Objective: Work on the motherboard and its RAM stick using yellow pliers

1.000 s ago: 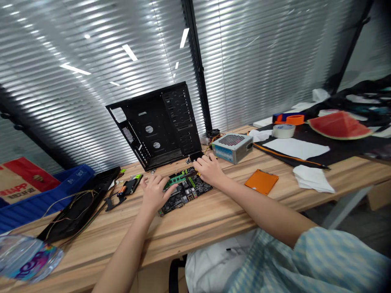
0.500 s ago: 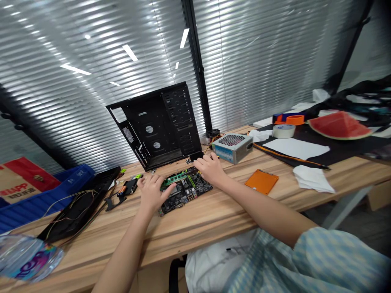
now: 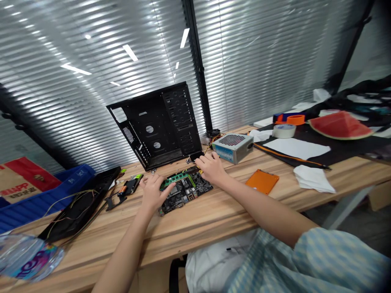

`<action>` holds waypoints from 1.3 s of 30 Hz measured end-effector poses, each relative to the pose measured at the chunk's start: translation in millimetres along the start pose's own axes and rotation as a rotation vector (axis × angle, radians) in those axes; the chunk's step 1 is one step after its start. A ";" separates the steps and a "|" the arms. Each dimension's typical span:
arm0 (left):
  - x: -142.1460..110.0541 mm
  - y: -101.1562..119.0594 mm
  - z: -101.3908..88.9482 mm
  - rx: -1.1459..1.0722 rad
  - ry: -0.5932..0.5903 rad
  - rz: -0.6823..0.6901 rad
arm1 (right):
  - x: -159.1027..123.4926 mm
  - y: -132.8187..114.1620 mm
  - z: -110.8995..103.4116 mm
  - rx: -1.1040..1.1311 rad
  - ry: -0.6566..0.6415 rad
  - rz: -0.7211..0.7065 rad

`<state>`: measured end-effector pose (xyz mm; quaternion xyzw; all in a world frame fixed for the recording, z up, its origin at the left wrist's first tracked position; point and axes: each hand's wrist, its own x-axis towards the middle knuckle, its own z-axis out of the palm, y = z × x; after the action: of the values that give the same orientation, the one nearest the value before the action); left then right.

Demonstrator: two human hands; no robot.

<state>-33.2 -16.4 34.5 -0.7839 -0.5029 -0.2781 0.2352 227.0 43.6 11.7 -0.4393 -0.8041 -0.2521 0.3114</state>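
Note:
A black motherboard (image 3: 187, 196) with a green memory stick (image 3: 177, 178) lies flat on the wooden table before me. My left hand (image 3: 153, 190) is at its left edge, fingers spread and thumb stretched over the board. At the far right corner, my right hand (image 3: 211, 169) has its fingers curled together against the board's edge; their tips are partly hidden. A black computer case (image 3: 157, 126) stands behind the board, its inside facing me. The power supply (image 3: 233, 148) sits to the right of my right hand.
An orange drive-shaped plate (image 3: 262, 181) and a white tissue (image 3: 314, 178) lie to the right. Farther back are tape (image 3: 284, 131) and a watermelon slice (image 3: 340, 125). On the left are a black panel with wires (image 3: 76, 213), a blue bin (image 3: 39, 201) and a water bottle (image 3: 30, 258).
Both hands have shifted very slightly to the right. The motherboard and the other things stay in place.

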 end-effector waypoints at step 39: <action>-1.7 1.7 5.0 -0.091 -0.003 -0.033 | -0.7 -4.2 -0.3 0.011 0.004 -0.016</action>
<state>-31.2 -14.9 29.5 -0.7858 -0.5028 -0.3034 0.1942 223.7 41.0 10.8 -0.4307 -0.8082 -0.2509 0.3136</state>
